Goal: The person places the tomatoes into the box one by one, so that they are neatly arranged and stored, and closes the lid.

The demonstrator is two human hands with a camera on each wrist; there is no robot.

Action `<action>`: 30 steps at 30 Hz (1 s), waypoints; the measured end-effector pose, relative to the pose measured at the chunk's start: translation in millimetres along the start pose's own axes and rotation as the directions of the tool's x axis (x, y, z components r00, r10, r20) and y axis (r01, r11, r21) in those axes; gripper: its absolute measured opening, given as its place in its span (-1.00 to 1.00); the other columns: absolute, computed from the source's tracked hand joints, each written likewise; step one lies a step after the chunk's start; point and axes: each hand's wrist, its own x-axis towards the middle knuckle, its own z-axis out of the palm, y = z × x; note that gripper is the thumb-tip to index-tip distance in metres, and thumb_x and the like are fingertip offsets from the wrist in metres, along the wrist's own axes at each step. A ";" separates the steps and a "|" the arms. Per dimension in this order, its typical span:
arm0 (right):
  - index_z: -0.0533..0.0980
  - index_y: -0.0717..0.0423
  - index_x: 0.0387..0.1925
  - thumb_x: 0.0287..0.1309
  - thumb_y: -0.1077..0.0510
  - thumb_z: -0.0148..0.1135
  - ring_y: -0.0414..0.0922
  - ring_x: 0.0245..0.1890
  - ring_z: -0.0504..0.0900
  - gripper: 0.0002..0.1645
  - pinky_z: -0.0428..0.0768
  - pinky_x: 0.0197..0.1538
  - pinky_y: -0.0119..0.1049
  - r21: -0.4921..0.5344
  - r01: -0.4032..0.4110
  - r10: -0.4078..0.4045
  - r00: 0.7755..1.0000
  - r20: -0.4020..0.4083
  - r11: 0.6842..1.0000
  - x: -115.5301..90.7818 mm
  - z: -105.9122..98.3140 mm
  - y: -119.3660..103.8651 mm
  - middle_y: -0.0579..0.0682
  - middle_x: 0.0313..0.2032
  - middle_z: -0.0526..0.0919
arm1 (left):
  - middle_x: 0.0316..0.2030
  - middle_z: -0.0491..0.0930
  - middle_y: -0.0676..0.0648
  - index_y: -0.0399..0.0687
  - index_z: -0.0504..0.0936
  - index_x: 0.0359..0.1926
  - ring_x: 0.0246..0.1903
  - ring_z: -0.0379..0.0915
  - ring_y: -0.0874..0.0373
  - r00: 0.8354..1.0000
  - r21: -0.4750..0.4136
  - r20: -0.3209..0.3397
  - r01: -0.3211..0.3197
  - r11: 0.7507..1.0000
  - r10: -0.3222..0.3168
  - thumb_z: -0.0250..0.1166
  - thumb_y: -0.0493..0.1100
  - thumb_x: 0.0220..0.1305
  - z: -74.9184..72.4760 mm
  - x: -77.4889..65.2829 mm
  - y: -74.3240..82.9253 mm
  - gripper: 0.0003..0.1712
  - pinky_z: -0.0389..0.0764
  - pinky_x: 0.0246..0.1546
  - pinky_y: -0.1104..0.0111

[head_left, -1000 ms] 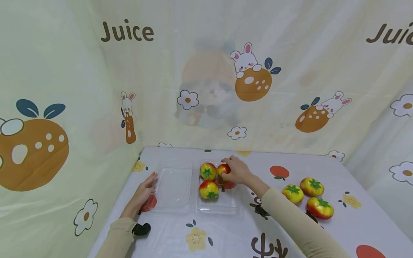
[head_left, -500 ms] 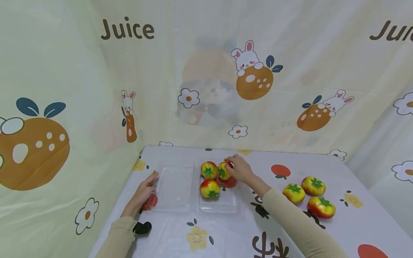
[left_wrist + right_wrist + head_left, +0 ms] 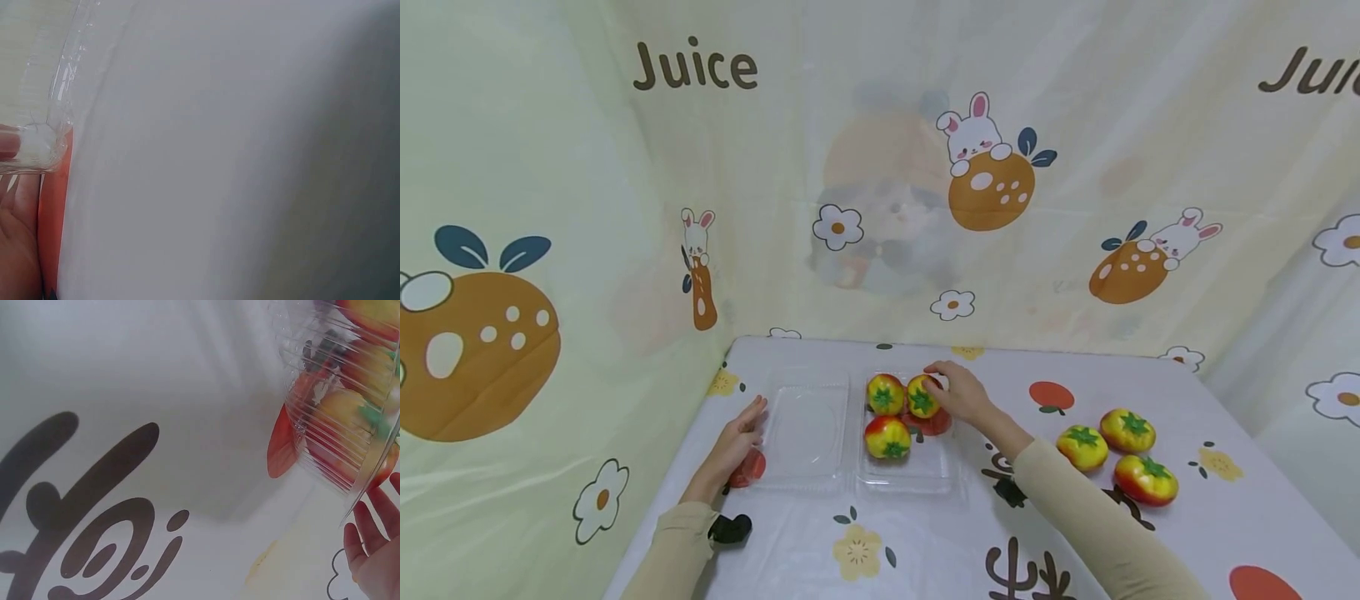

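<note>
A clear plastic clamshell box lies open on the table, its lid half (image 3: 807, 433) left and its base (image 3: 917, 477) right. In the base sit red-and-yellow persimmons with green calyxes: one at the back left (image 3: 885, 393), one in front of it (image 3: 887, 437), one at the back right (image 3: 921, 397). My right hand (image 3: 961, 396) holds the back right persimmon with thumb and fingers, and its fingers show right at the box rim in the right wrist view. My left hand (image 3: 733, 442) rests along the lid's left edge, its fingers mostly straight, one seen behind clear plastic in the left wrist view.
On the right of the table, three more persimmons (image 3: 1127, 431) stand grouped together outside the box. A printed cloth (image 3: 865, 546) covers the tabletop. Printed fabric walls (image 3: 880, 325) close off the back and sides.
Over the last second my right hand has turned the back right persimmon so its calyx faces up and shows more. My left hand and the box have stayed in place.
</note>
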 end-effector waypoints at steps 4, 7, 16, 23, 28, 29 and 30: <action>0.53 0.32 0.08 0.28 0.06 0.22 0.23 0.09 0.53 -0.53 0.47 0.14 0.11 0.001 -0.008 0.008 1.000 -0.030 1.000 -0.9 -0.2 0.1 0.30 0.06 0.58 | 0.55 -0.19 -0.20 -0.29 0.05 0.51 0.47 -0.06 -0.13 1.000 -0.002 -0.006 0.001 1.000 -0.001 -0.06 -0.49 0.30 0.9 0.0 -0.5 -0.26 0.42 0.07 0.38; 0.54 0.28 0.07 0.26 0.05 0.25 0.19 0.09 0.53 -0.54 0.47 0.15 0.09 0.000 -0.002 0.002 0.999 -0.054 1.000 -1.8 -0.1 -0.6 0.26 0.06 0.57 | 0.55 -0.17 -0.17 -0.27 0.06 0.51 0.47 -0.05 -0.11 1.000 -0.007 -0.008 0.004 1.000 -0.004 -0.07 -0.49 0.31 1.2 0.0 -2.0 -0.26 0.42 0.09 0.35; 0.54 0.26 0.08 0.25 0.10 0.27 0.18 0.07 0.54 -0.57 0.48 0.13 0.09 0.067 0.077 -0.071 0.993 -0.093 0.995 -8.8 -12.8 -10.5 0.22 0.05 0.59 | 0.55 -0.18 -0.20 -0.31 0.06 0.50 0.47 -0.05 -0.15 1.000 -0.020 -0.022 0.005 1.000 -0.005 -0.07 -0.50 0.31 -0.3 -2.3 -4.7 -0.27 0.42 -0.07 0.54; 0.50 0.32 0.13 0.31 0.14 0.21 0.22 0.08 0.53 -0.56 0.48 0.11 0.12 0.028 0.032 -0.028 0.990 -0.139 0.999 -24.6 -46.0 22.1 0.28 0.09 0.55 | 0.54 -0.16 -0.22 -0.32 0.07 0.49 0.46 -0.04 -0.16 1.000 -0.010 -0.025 0.003 1.000 -0.003 -0.07 -0.49 0.33 -2.4 -5.6 -8.8 -0.29 0.42 -0.05 0.53; 0.41 0.39 0.21 0.38 0.09 0.10 0.34 0.15 0.44 -0.47 0.42 0.14 0.22 0.009 -0.107 0.107 0.987 -0.116 0.994 -50.5 -87.1 70.5 0.41 0.17 0.46 | 0.54 -0.16 -0.22 -0.31 0.07 0.50 0.46 -0.04 -0.15 1.000 0.013 -0.029 0.002 1.000 -0.001 -0.07 -0.45 0.38 -2.8 -7.6 -8.8 -0.33 0.42 0.07 0.42; 0.38 0.42 0.23 0.39 0.08 0.08 0.36 0.17 0.42 -0.45 0.40 0.16 0.24 -0.003 -0.140 0.139 0.984 -0.107 0.990 -56.5 -95.8 80.9 0.44 0.18 0.43 | 0.54 -0.16 -0.22 -0.31 0.07 0.49 0.46 -0.05 -0.15 1.000 0.014 -0.029 0.001 1.000 -0.001 -0.07 -0.45 0.39 -2.7 -7.6 -9.0 -0.33 0.42 0.08 0.41; 0.35 0.42 0.25 0.40 0.04 0.06 0.38 0.19 0.38 -0.40 0.38 0.17 0.27 -0.015 -0.189 0.187 0.978 -0.088 0.982 -62.5 -104.6 90.6 0.46 0.20 0.40 | 0.54 -0.16 -0.21 -0.31 0.07 0.49 0.46 -0.05 -0.14 1.000 0.010 -0.028 0.002 1.000 -0.002 -0.07 -0.45 0.39 -2.5 -7.8 -8.9 -0.33 0.42 0.08 0.41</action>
